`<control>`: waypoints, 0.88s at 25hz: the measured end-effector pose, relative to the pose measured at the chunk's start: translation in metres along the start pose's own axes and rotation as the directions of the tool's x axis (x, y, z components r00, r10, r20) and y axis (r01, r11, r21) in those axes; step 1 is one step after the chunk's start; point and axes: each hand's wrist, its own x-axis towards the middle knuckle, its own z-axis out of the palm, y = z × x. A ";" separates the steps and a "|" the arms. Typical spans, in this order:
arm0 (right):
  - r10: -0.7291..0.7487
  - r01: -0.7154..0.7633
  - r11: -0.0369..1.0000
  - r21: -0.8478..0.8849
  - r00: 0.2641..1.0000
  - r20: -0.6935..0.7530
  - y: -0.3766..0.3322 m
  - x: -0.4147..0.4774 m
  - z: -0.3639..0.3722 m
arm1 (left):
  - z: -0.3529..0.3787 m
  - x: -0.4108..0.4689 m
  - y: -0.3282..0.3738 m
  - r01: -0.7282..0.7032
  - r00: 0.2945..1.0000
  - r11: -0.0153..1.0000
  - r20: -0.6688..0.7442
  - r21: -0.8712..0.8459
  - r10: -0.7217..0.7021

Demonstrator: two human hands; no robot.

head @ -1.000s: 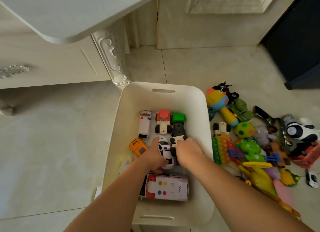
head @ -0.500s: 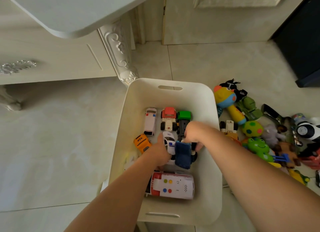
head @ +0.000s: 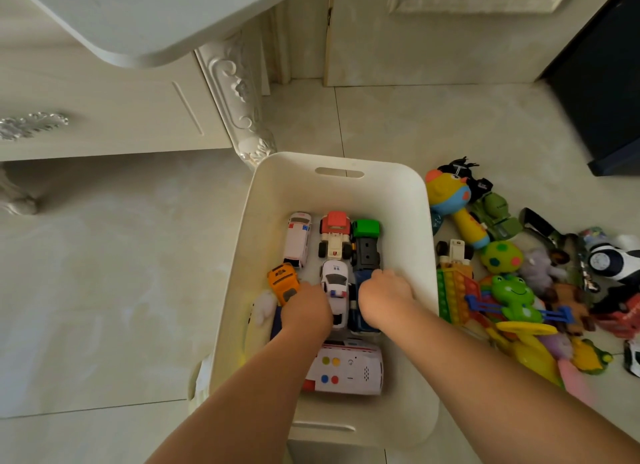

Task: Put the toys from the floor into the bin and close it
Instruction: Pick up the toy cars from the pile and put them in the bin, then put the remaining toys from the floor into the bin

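Both hands are down inside the white bin (head: 427, 221), setting toy cars in rows. The right hand (head: 384, 297) curls over a blue truck (head: 362, 321), gripping it on the near side of the green truck (head: 366, 242), just beside the white police car (head: 334, 278). The left hand (head: 306, 313) sits between that car and the orange car (head: 282, 283) — its fingers are hidden, so I cannot tell whether they grip anything. Seat the truck flat on its wheels, in line, then let go cleanly. Keep this layer low — the frog toy (head: 512, 294), the rainbow pop-it board (head: 453, 294) and the others on the floor (head: 104, 290) need room, and the bin must close.
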 end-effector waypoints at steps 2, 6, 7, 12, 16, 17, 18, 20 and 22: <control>-0.005 0.005 1.000 -0.010 1.000 -0.007 -0.001 0.000 0.003 | 0.000 0.001 -0.002 0.006 1.000 0.993 0.017 0.114 -0.008; 0.004 -0.007 0.993 0.117 1.000 0.023 0.001 -0.006 -0.002 | -0.008 0.001 -0.002 -0.014 0.998 0.995 0.063 0.097 0.008; -0.004 0.006 0.985 0.171 1.000 -0.011 0.003 -0.009 -0.004 | -0.014 0.001 -0.002 -0.008 0.998 0.999 0.057 0.047 0.005; 0.001 0.268 0.776 0.572 0.905 -0.425 0.024 -0.038 -0.012 | -0.072 -0.019 0.006 -0.025 0.994 0.852 -0.101 -0.523 -0.032; 0.179 0.524 0.388 0.758 0.764 -0.619 0.051 -0.086 -0.025 | -0.117 -0.058 0.041 -0.247 0.949 0.744 -0.311 -0.620 0.056; 0.223 0.550 0.314 0.774 0.749 -0.623 0.060 -0.096 -0.025 | -0.125 -0.069 0.054 -0.313 0.925 0.733 -0.368 -0.603 0.092; 0.267 0.569 0.227 0.790 0.744 -0.612 0.072 -0.106 -0.022 | -0.130 -0.081 0.071 -0.370 0.905 0.722 -0.401 -0.585 0.138; 0.339 0.572 0.022 0.820 0.767 -0.545 0.098 -0.119 -0.013 | -0.133 -0.103 0.107 -0.454 0.878 0.689 -0.416 -0.565 0.238; 0.385 0.526 -0.173 0.833 0.814 -0.434 0.129 -0.129 0.003 | -0.128 -0.118 0.143 -0.495 0.867 0.669 -0.371 -0.555 0.333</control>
